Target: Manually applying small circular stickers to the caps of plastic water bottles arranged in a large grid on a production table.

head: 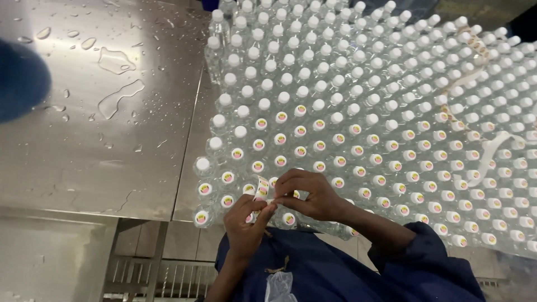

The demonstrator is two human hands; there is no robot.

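- Left hand (pixel 246 221): at the near edge of the steel table (pixel 112 145), fingers curled and pinching the lower end of a sticker strip (pixel 262 189); thumb and forefinger pressed together on it.
- Right hand (pixel 310 193): just right of the left hand, fingertips closed in a pinch at the same strip, knuckles raised over the caps; the two hands touch at the fingertips.
- Sticker strip: short, pale backing with round pink-and-yellow stickers; long axis runs roughly away from the person, tilted slightly right; it rises from between both hands, so neither hand is clearly nearer.
- Bottles (pixel 358 112): clear plastic, white caps, upright in a dense block covering the table's right part from near edge to far edge.
- Stickered caps (pixel 319 145): near rows carry round stickers; they lie directly beyond and beside the hands.
- Plain caps (pixel 291 61): far rows and far left corner of the block, well apart from the hands.
- Spent backing strips (pixel 492 148): pale ribbons lying over caps toward the right edge.
- Water drops (pixel 117 95): scattered on the bare left part of the table.
- Blue sleeves (pixel 414 251): at the near edge.
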